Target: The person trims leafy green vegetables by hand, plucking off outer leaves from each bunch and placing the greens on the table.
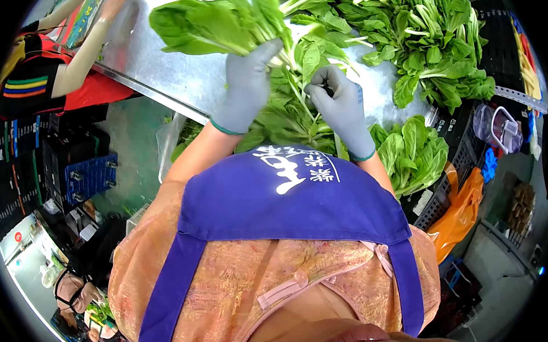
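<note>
In the head view, my left hand (pixel 248 80), in a grey glove, is closed around the stems of a bunch of bok choy (pixel 225 23) raised over the metal table. Its broad green leaves point up and to the left. My right hand (pixel 342 104), also gloved, sits just to the right with thumb and fingers curled together. Whether anything is between those fingertips is hidden. Below and between both hands lie loose leafy greens (pixel 290 118), partly covered by my apron.
A large heap of leafy greens (pixel 427 30) covers the right of the metal table (pixel 165 65). More greens (pixel 414 152) fill a black crate (pixel 434 204) near my right side, beside an orange bag (pixel 462 215). Another person (pixel 49 74) works at the left.
</note>
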